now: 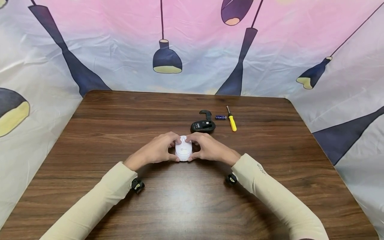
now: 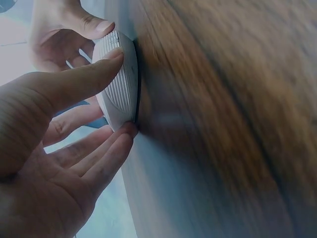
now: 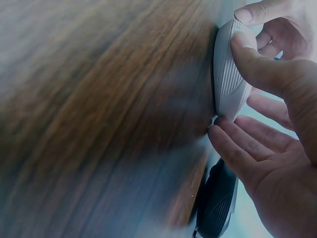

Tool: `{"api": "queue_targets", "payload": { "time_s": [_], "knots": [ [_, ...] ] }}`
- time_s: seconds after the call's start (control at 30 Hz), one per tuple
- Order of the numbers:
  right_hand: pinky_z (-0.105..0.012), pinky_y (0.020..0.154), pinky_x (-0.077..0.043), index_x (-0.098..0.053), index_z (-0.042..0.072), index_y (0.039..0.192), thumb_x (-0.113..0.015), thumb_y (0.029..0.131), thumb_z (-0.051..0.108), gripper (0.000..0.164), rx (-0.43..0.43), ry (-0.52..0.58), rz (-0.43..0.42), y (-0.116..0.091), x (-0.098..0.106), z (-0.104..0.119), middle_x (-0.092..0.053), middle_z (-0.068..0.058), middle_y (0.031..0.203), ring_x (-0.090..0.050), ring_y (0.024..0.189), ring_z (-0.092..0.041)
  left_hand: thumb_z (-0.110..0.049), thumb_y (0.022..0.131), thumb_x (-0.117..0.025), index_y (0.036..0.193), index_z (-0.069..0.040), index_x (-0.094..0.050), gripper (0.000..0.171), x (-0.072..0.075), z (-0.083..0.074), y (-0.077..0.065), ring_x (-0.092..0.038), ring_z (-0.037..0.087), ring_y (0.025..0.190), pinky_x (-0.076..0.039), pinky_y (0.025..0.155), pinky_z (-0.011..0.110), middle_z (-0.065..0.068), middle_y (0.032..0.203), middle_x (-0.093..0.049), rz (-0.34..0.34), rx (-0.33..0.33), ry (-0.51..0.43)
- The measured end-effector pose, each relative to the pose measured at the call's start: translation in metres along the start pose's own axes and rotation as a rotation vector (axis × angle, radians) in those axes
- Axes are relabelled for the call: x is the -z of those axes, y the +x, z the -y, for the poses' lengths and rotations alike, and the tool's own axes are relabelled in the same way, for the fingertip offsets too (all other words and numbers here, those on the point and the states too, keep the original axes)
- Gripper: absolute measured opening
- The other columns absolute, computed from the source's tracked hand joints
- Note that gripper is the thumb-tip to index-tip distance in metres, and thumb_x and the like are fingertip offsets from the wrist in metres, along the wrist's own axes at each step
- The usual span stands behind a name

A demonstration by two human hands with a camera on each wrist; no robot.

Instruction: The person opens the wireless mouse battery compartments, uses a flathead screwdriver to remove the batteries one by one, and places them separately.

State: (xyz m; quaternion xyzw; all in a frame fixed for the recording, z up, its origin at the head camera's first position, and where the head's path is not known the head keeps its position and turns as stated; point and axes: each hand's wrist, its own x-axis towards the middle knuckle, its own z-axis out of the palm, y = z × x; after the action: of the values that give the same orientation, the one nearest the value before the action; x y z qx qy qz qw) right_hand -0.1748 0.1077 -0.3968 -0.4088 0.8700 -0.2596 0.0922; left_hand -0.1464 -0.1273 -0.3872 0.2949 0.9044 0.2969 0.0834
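Note:
A white computer mouse (image 1: pixel 183 150) with ribbed sides lies on the wooden table, between both hands. My left hand (image 1: pixel 160 147) grips its left side, thumb at the near end and fingers toward the far end. From the other side my right hand (image 1: pixel 209 147) holds it the same way. In the left wrist view the white mouse (image 2: pixel 119 84) sits flat on the tabletop, with thumbs and fingertips around its edge. The right wrist view shows the mouse (image 3: pixel 229 74) pinched between thumb and fingers; its underside is hidden.
Just beyond the right hand lies a black mouse (image 1: pixel 198 126) turned underside up, its battery bay exposed. Near it are a curved black cover (image 1: pixel 206 113), a blue battery (image 1: pixel 220 117) and a yellow-handled screwdriver (image 1: pixel 232 123). A printed cloth hangs behind the table (image 1: pixel 120 110).

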Motion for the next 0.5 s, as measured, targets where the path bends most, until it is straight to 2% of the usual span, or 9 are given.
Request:
{"api": "queue_targets", "payload": {
  "time_s": [0.2,0.5],
  "knots": [
    [-0.04,0.11,-0.046,-0.059,-0.002,0.134,-0.091,0.077,0.023,0.07,-0.013,0.007,0.026,-0.008,0.001,-0.003,-0.055,-0.017,0.143,-0.05,0.134,-0.027,-0.021,0.076,-0.091,0.114,-0.002,-0.063,0.051,-0.006,-0.006,0.003,-0.065,0.025,0.101,-0.054,0.088,0.043,0.012,0.121,-0.063,0.007,-0.019,0.018],
    [-0.041,0.11,-0.046,-0.051,-0.006,0.142,-0.093,0.075,0.022,0.084,-0.041,0.007,0.047,-0.019,0.005,-0.009,-0.049,-0.021,0.149,-0.047,0.137,-0.031,-0.023,0.076,-0.092,0.113,-0.005,-0.063,0.051,-0.013,-0.015,0.01,-0.063,0.024,0.1,-0.053,0.086,0.044,0.009,0.12,-0.062,0.007,-0.029,0.041]
  ]
}}
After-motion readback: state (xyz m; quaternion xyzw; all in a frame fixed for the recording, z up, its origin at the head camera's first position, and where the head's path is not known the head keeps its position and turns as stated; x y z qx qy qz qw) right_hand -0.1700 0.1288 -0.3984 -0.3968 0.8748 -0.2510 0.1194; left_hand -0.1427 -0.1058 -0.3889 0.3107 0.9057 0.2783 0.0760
